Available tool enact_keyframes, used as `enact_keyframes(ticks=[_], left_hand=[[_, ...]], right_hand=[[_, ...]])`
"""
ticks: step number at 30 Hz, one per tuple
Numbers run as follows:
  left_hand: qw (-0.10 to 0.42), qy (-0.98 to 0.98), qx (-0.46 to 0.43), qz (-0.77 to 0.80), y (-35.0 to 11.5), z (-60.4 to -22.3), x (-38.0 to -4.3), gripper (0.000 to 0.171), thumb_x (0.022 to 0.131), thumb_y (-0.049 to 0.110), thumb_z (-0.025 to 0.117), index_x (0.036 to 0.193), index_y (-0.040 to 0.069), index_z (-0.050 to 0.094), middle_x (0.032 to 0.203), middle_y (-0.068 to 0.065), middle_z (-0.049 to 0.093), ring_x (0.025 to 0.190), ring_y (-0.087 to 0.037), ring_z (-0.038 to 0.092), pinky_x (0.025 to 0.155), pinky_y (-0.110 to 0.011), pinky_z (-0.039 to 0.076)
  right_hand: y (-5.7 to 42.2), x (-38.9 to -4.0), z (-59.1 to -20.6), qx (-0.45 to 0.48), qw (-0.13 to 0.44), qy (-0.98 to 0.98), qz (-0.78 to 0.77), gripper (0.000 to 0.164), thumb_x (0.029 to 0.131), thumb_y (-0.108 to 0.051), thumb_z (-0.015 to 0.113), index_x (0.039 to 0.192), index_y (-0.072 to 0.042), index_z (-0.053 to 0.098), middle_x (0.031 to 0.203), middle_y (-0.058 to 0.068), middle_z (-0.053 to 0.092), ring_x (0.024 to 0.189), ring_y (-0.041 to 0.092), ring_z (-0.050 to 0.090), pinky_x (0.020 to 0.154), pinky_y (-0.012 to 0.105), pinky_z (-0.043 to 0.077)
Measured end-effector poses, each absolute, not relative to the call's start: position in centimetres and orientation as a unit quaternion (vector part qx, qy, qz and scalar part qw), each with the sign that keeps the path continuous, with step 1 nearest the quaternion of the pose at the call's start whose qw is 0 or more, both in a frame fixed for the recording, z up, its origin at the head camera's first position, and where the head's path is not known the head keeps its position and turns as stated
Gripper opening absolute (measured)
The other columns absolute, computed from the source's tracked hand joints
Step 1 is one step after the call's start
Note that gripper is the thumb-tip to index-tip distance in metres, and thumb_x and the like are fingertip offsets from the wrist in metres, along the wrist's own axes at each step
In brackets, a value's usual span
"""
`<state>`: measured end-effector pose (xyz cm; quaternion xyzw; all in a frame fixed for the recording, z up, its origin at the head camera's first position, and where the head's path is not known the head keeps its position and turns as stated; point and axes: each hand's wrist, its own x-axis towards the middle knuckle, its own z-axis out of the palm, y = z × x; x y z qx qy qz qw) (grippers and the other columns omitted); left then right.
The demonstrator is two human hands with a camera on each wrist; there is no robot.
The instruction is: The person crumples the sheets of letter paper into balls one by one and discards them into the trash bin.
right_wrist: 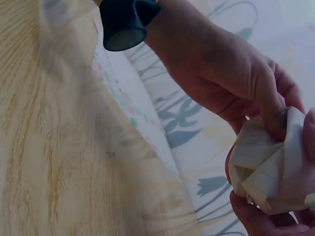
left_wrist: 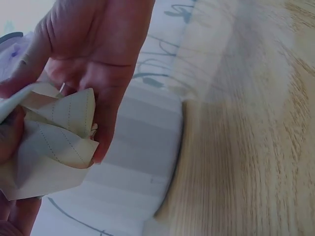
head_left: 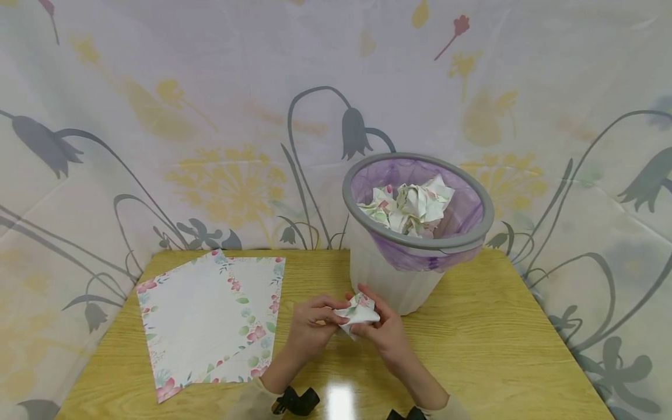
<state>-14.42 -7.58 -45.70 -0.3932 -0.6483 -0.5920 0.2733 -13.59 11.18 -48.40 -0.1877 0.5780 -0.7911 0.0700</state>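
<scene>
Both hands meet over the table in front of the bin, on one crumpled sheet of white paper with a floral border (head_left: 359, 312). My left hand (head_left: 312, 326) pinches the paper's left side between thumb and fingers. From the other side my right hand (head_left: 385, 332) grips it, thumb in front and fingers curled behind. In the left wrist view the folded paper (left_wrist: 54, 147) shows rows of dotted lines on its plain face. The right wrist view has the same crumpled paper (right_wrist: 266, 167) bunched between the fingers of both hands.
A white bin (head_left: 375, 262) with a grey rim and purple liner (head_left: 464, 204) stands just behind the hands, holding several crumpled papers (head_left: 415, 204). Flat floral-bordered sheets (head_left: 194, 321) overlap on the wooden table (head_left: 499, 338) at left. A patterned cloth (head_left: 236, 70) hangs behind.
</scene>
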Motion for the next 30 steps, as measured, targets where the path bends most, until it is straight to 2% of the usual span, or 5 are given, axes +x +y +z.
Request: enact_keyframes(ticks=[8,16,22,26,30], left_hand=[[0.248,-0.642,-0.396,-0.608,-8.1,-48.0,-15.4,0.027,0.068,-0.027,0.072,0.070,0.000,0.073,0.085,-0.021,0.072,0.073,-0.031,0.069,0.059,-0.024,0.056],[0.278,-0.651,-0.404,-0.579,-7.7,-46.5,-15.2,0.027,0.066,-0.026,0.075,0.071,0.000,0.074,0.082,-0.017,0.071,0.072,-0.027,0.066,0.062,-0.022,0.054],[0.268,-0.651,-0.398,-0.589,-7.6,-44.3,-14.2,0.026,0.064,-0.029,0.074,0.070,-0.004,0.072,0.080,-0.020,0.070,0.071,-0.028,0.065,0.059,-0.023,0.054],[0.266,-0.647,-0.396,-0.595,-7.5,-45.2,-14.4,0.025,0.063,-0.027,0.077,0.074,-0.005,0.072,0.080,-0.020,0.071,0.073,-0.029,0.068,0.065,-0.027,0.056],[0.265,-0.658,-0.396,-0.584,-7.5,-47.0,-15.0,0.026,0.064,-0.023,0.080,0.080,-0.003,0.074,0.085,-0.018,0.073,0.079,-0.028,0.069,0.073,-0.030,0.057]], right_hand=[[11.1,-13.6,-48.3,-0.158,0.065,0.573,-0.801,0.060,0.087,0.007,0.071,0.143,-0.006,0.052,0.129,0.010,0.065,0.112,0.020,0.065,0.085,0.028,0.055],[11.2,-13.6,-47.2,-0.178,0.072,0.568,-0.800,0.066,0.090,0.003,0.070,0.147,0.009,0.038,0.132,0.025,0.059,0.112,0.018,0.064,0.088,0.027,0.053],[11.1,-13.7,-46.8,-0.139,0.079,0.598,-0.785,0.049,0.090,0.007,0.065,0.134,0.019,0.048,0.121,0.006,0.068,0.102,0.016,0.066,0.082,0.027,0.055],[10.9,-13.6,-46.8,-0.119,0.069,0.607,-0.783,0.042,0.088,0.006,0.067,0.125,0.021,0.053,0.113,0.001,0.071,0.097,0.015,0.067,0.079,0.025,0.055],[10.8,-13.5,-47.0,-0.092,0.064,0.598,-0.794,0.028,0.088,0.004,0.070,0.116,0.011,0.067,0.112,0.003,0.072,0.097,0.016,0.068,0.077,0.024,0.055]])
